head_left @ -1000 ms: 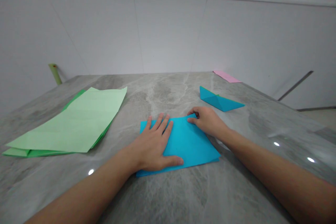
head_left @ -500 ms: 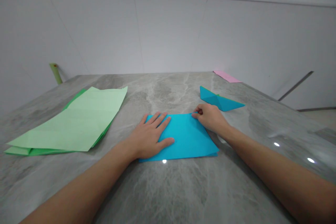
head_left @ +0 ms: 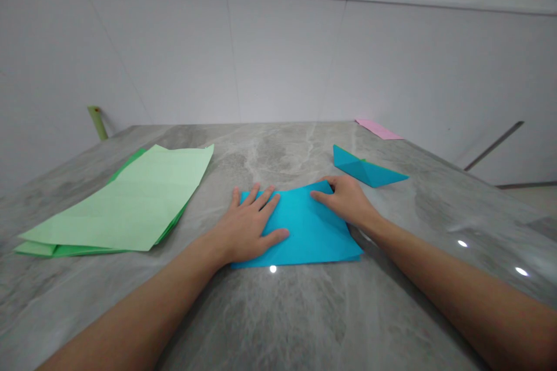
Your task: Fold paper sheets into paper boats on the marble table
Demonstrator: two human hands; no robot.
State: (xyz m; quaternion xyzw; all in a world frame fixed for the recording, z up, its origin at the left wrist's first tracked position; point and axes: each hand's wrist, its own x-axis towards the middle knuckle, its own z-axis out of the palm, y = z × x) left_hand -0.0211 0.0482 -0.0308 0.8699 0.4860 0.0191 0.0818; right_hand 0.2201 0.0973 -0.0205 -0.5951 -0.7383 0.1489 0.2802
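A folded sheet of blue paper (head_left: 304, 232) lies on the table in front of me. My left hand (head_left: 250, 226) rests flat on its left part with the fingers spread. At the far right corner my right hand (head_left: 342, 197) pinches the paper, thumb on top and fingers behind. That corner is lifted a little off the table. Just beyond my right hand stands a folded blue paper boat (head_left: 369, 171).
To the left lies a stack of light and darker green paper sheets (head_left: 117, 203). A pink paper (head_left: 379, 129) is at the far right edge of the grey marbled table (head_left: 278, 319). Behind the table is a white wall, with a green object (head_left: 97, 123) at the far left.
My right hand's thumb has moved left over the blue paper, and the far right corner has risen slightly. My left hand has stayed in place.
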